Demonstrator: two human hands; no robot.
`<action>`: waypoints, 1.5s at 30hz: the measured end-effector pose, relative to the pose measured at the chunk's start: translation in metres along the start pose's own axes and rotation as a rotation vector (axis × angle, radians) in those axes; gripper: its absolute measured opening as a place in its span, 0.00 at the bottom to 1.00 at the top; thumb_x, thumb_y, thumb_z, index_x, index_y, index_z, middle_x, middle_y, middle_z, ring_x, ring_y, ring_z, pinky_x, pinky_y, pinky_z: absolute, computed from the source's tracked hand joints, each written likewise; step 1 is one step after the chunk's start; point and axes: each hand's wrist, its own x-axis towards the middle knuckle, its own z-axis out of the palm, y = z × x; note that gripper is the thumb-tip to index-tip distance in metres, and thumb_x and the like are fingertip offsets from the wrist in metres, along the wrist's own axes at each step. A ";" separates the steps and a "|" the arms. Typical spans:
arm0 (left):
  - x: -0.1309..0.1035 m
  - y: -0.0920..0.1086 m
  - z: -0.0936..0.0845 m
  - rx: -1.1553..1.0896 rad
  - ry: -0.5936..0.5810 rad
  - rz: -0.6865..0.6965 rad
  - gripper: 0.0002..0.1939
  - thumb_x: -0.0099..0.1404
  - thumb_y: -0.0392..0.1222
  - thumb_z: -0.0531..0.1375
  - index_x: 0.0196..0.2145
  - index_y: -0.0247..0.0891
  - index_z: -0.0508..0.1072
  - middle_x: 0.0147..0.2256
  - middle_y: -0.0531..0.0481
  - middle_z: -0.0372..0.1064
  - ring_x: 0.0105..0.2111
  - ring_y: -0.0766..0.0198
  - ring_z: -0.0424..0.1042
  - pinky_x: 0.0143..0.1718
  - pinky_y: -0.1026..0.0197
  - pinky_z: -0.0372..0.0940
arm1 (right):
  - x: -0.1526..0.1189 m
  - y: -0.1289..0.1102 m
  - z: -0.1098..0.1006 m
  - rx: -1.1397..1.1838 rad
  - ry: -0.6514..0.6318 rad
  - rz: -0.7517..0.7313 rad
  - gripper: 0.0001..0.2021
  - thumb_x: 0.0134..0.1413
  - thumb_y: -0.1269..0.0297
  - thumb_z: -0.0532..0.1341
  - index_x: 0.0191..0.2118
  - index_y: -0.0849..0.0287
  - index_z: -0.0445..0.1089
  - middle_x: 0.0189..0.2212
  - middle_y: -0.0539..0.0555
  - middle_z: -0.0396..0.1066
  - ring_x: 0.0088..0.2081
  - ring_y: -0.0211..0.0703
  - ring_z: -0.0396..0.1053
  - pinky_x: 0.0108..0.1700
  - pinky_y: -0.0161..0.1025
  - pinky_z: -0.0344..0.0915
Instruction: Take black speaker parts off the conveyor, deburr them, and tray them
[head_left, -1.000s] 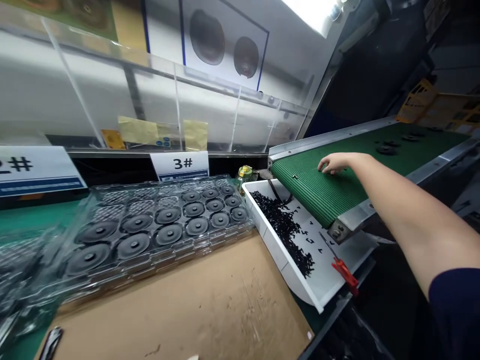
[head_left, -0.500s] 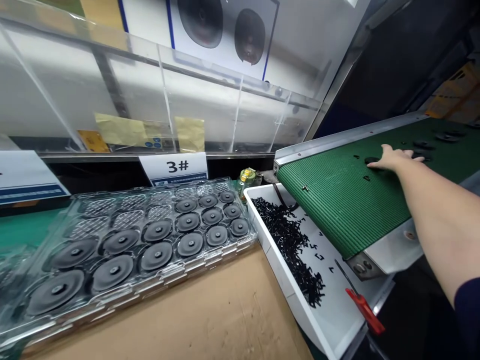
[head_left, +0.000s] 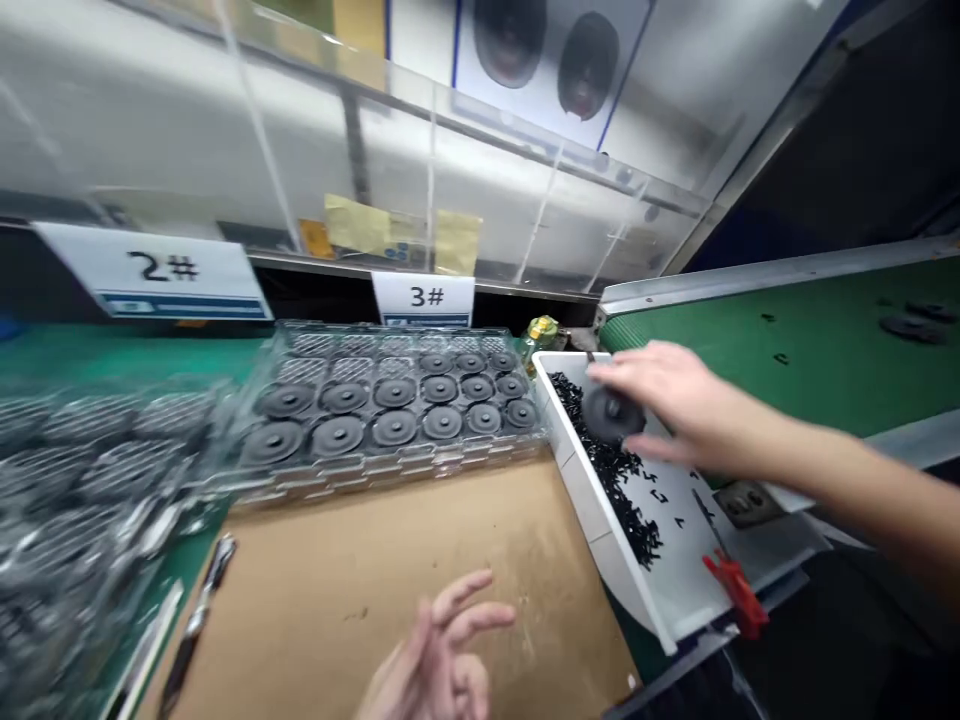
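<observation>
Black rubber disc [head_left: 609,415] sat pinched in the right hand [head_left: 667,395], fingers curled over its top and thumb beneath, carried above the white bin [head_left: 675,590] of small black clips [head_left: 607,480]. Half a second earlier that hand had lain flat far up the green conveyor belt [head_left: 817,350], fingers spread over a disc lying there; a full second earlier it had rested lower on the belt with nothing in it. So the pick appeared done, and the disc was travelling leftward, off the belt and toward the clear blister tray [head_left: 390,400], where rows of similar discs already filled the nearer pockets and the far row's left pockets lay vacant.

Left hand [head_left: 435,660] had come into view at the bottom edge, over the brown cardboard sheet [head_left: 360,570], fingers loose and parted, gripping nothing; neither earlier picture showed it. The view had also swung left, bringing in the 2# label [head_left: 154,270] beside the 3# label [head_left: 426,296]. A red-handled tool [head_left: 731,590] lay at the bin's near corner, and more discs [head_left: 911,322] waited further up the belt. Stacked clear trays [head_left: 82,480] blurred on the left.
</observation>
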 end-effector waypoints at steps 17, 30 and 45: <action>-0.118 -0.061 -0.053 -0.116 -0.367 -0.400 0.45 0.62 0.70 0.36 0.53 0.27 0.67 0.37 0.42 0.73 0.37 0.56 0.75 0.40 0.58 0.64 | -0.063 -0.263 0.112 1.172 -0.316 -0.486 0.38 0.50 0.63 0.59 0.65 0.41 0.42 0.57 0.52 0.61 0.58 0.48 0.59 0.56 0.46 0.66; -0.144 -0.043 -0.071 -0.401 0.138 0.191 0.31 0.62 0.50 0.60 0.59 0.50 0.53 0.53 0.43 0.64 0.57 0.48 0.60 0.58 0.51 0.54 | -0.010 -0.281 0.193 0.810 -0.098 0.224 0.19 0.58 0.57 0.56 0.54 0.58 0.65 0.57 0.64 0.57 0.49 0.58 0.66 0.47 0.57 0.66; -0.130 -0.024 -0.069 -0.260 0.313 0.331 0.29 0.58 0.44 0.64 0.56 0.49 0.59 0.55 0.46 0.61 0.57 0.49 0.61 0.59 0.50 0.55 | -0.029 -0.294 0.174 1.073 -0.081 0.274 0.11 0.59 0.61 0.55 0.45 0.55 0.69 0.40 0.52 0.72 0.36 0.40 0.70 0.33 0.36 0.66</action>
